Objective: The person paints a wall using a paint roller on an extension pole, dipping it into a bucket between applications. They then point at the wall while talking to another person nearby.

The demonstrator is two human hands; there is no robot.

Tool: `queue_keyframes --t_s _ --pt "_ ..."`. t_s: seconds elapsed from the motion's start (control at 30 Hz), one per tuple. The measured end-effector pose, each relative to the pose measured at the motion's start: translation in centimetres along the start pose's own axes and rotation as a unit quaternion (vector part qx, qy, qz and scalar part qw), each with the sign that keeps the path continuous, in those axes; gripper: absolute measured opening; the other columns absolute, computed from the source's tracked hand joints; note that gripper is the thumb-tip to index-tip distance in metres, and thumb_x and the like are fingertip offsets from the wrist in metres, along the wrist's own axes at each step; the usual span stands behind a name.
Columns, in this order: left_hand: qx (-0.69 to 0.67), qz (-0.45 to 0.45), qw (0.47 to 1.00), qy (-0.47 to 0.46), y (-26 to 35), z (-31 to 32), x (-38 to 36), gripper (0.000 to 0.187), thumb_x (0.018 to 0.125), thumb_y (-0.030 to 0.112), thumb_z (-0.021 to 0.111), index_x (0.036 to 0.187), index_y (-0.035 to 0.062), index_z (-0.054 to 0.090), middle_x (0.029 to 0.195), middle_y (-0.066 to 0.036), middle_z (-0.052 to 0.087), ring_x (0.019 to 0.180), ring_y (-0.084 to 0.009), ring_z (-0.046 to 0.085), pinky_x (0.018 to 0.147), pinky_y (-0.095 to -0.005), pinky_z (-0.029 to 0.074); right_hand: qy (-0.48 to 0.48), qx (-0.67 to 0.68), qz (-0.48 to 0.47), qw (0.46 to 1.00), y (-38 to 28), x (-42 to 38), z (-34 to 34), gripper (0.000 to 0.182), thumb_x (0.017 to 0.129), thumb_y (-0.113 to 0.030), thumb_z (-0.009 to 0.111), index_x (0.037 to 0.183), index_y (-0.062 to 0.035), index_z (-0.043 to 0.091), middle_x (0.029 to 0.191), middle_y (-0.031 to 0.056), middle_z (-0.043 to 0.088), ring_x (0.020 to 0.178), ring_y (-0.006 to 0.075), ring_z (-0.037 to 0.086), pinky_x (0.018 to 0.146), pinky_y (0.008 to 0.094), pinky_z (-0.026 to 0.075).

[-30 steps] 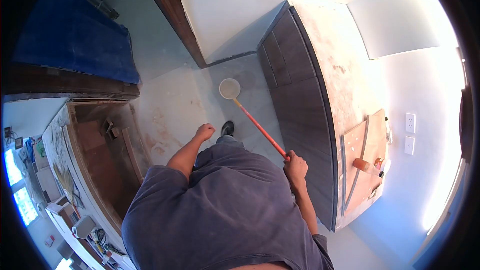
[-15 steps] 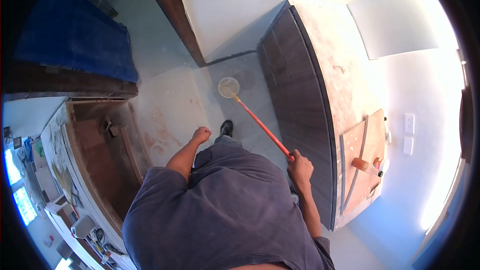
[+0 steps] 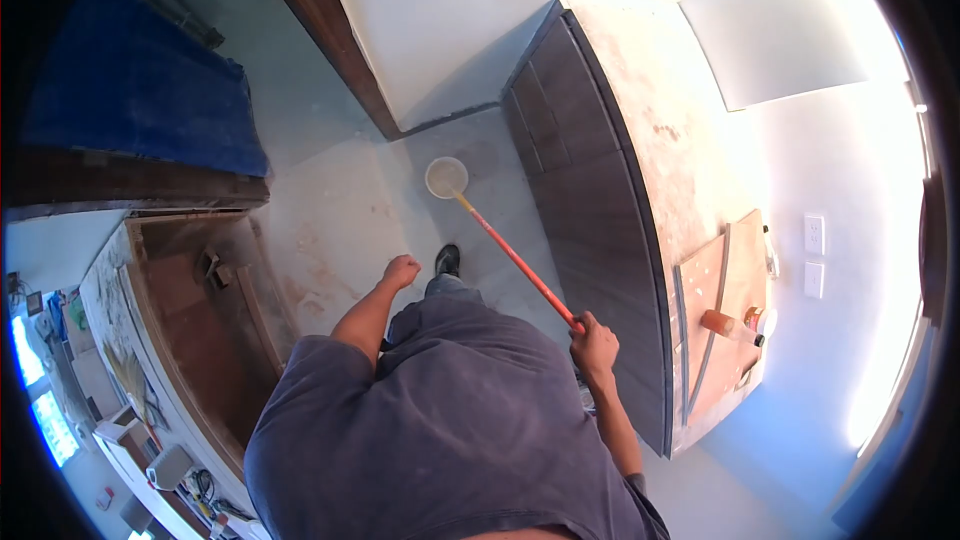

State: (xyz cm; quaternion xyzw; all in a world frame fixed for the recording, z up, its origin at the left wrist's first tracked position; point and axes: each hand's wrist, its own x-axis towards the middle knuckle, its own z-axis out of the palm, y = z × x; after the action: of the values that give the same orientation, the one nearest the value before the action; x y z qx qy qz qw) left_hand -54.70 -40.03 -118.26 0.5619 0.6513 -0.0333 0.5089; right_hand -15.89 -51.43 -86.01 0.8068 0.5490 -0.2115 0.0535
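Note:
My right hand (image 3: 595,342) is closed round the near end of an orange-red pole (image 3: 515,258). The pole slants forward and left, and its yellow far end reaches a round whitish bucket (image 3: 446,178) on the floor. What sits on the pole's tip inside the bucket cannot be made out. Off to the left, my left hand (image 3: 403,271) hangs in front of my body with fingers curled and nothing visible in them. A dark shoe (image 3: 448,260) of mine stands on the floor between hand and pole.
Dark wood-fronted cabinets (image 3: 590,190) line the right side, topped by a dusty counter with boards (image 3: 735,300), a bottle (image 3: 730,326) and a jar. On the left stand an open brown cabinet (image 3: 200,310) and a blue cover (image 3: 140,90). A dusty floor (image 3: 340,210) lies ahead.
The view has shifted slightly, so the bucket, pole and cabinets appear a little further left. My right hand keeps its grip on the pole, and my left hand stays curled.

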Motion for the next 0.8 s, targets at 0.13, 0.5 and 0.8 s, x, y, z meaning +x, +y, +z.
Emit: queue_keyframes --t_s 0.13,0.5,0.8 --pt "-0.012 0.002 1.000 0.004 0.2 0.6 0.0 0.033 0.085 0.037 0.063 0.098 0.0079 0.071 0.105 -0.016 0.068 0.102 -0.0338 0.063 0.089 -0.0435 0.049 0.002 0.022 0.023 1.000 0.6 -3.0 -1.5 0.018 0.079 -0.020 0.070 0.097 -0.0152 0.067 0.077 0.0137 0.069 0.076 0.0354 0.067 0.068 0.0467 0.050" --pt "0.021 0.059 0.997 0.039 4.9 4.0 -2.0 0.033 0.086 0.038 0.062 0.095 0.0076 0.071 0.100 -0.018 0.069 0.098 -0.0352 0.064 0.086 -0.0433 0.050 0.044 0.055 0.017 0.997 10.5 -10.4 0.8 0.018 0.078 -0.016 0.070 0.095 -0.0149 0.065 0.074 0.0132 0.068 0.074 0.0350 0.066 0.064 0.0446 0.049" --pt "-0.080 0.033 0.996 -0.031 8.8 15.6 -5.0 0.027 0.087 0.030 0.059 0.099 0.0100 0.074 0.102 -0.015 0.071 0.100 -0.0274 0.067 0.087 -0.0397 0.051 0.155 0.023 -0.090 0.984 21.1 -14.6 4.1 0.006 0.081 -0.019 0.065 0.087 -0.0187 0.064 0.065 0.0082 0.058 0.059 0.0310 0.061 0.053 0.0436 0.046"
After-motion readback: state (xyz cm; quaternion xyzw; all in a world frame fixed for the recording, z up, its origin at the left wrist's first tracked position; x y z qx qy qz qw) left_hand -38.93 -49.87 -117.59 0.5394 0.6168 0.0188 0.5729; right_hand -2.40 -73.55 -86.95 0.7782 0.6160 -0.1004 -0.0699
